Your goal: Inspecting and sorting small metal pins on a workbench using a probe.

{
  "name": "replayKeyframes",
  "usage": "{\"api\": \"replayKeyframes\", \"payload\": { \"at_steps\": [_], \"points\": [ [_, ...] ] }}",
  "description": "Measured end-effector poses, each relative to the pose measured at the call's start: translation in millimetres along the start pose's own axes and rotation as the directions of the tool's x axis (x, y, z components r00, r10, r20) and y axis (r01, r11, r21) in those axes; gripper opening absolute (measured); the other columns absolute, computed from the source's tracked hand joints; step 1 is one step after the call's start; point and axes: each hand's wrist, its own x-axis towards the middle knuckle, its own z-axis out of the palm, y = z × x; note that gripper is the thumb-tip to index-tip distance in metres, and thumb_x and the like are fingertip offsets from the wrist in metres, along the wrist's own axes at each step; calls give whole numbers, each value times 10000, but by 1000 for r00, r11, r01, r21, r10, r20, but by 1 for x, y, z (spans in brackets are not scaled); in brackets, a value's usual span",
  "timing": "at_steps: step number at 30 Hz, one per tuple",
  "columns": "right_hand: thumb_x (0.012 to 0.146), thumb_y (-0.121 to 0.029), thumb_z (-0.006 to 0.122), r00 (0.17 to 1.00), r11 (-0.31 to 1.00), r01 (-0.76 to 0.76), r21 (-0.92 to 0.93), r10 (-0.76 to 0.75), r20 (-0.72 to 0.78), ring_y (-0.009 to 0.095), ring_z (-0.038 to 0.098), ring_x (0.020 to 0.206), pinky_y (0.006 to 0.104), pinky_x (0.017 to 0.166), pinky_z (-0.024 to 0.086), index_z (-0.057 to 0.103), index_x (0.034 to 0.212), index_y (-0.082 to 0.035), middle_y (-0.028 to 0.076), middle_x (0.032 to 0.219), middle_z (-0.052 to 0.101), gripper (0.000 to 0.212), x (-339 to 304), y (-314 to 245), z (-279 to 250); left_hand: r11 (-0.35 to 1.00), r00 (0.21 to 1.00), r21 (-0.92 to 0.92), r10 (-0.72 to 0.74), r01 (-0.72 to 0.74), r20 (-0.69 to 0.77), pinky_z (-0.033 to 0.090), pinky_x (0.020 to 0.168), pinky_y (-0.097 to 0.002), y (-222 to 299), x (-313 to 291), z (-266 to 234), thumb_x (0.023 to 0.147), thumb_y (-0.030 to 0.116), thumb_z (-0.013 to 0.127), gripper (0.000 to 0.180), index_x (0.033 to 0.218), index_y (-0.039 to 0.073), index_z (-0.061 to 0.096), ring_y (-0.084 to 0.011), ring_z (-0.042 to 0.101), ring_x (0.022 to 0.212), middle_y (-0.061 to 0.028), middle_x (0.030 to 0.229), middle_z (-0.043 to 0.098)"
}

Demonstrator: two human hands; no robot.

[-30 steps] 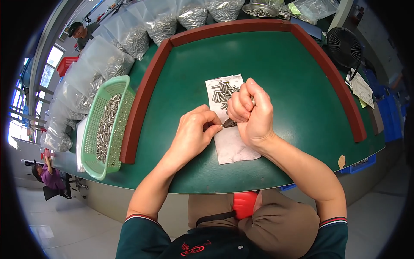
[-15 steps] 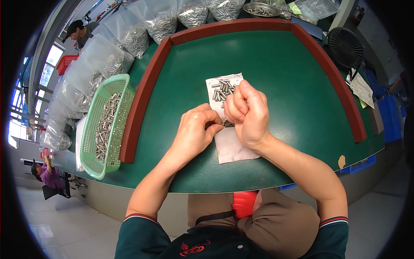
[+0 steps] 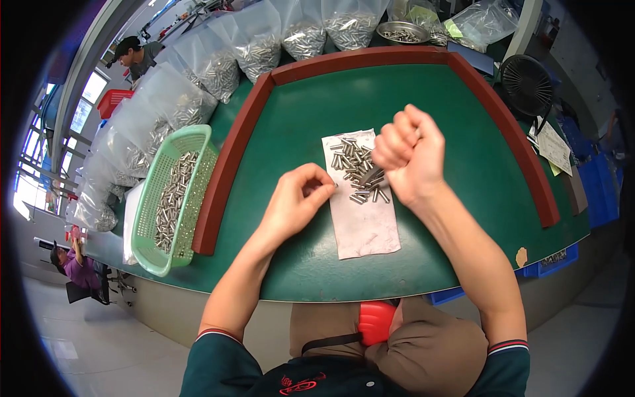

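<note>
A white cloth (image 3: 366, 233) lies on the green table, with a loose pile of small silver metal pins (image 3: 352, 157) on its upper half. My left hand (image 3: 299, 200) is closed in a pinch at the cloth's left edge. Whatever sits between its thumb and forefinger is too small to make out. To the right of the pile, my right hand (image 3: 411, 157) is wrapped in a fist around a narrow grey metal tool (image 3: 372, 175). Only the tool's lower end shows, over the pins; the fingers hide the rest.
A green plastic basket (image 3: 144, 228) of pins stands left, outside the red-brown raised border (image 3: 221, 169). Clear bags (image 3: 258, 53) of metal parts line the far and left sides. A black fan (image 3: 527, 85) stands at right. Two people (image 3: 135, 56) are at the left.
My hands have moved apart; earlier the tool's end was at my left fingertips. The right hand has shifted up and right, uncovering more pins. The view has shifted slightly.
</note>
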Motion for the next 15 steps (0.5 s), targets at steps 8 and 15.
{"api": "replayKeyframes", "payload": {
  "at_steps": [8,15],
  "points": [
    [855,-215,375,990,967,26,254,11,-142,106,133,391,251,372,149,255,515,-147,-27,434,164,367,30,-45,-63,429,960,-867,-223,252,168,421,602,-235,-15,19,-13,896,202,472,191,853,28,538,-87,481,663,-34,791,541],
    [862,-219,365,991,981,-15,194,41,-131,107,144,388,255,371,151,256,513,-148,-24,429,174,373,30,-39,-62,980,970,197,59,-11,-237,280,461,-214,-10,33,10,715,98,661,142,800,-1,605,-42,328,538,48,577,389]
  ]
}}
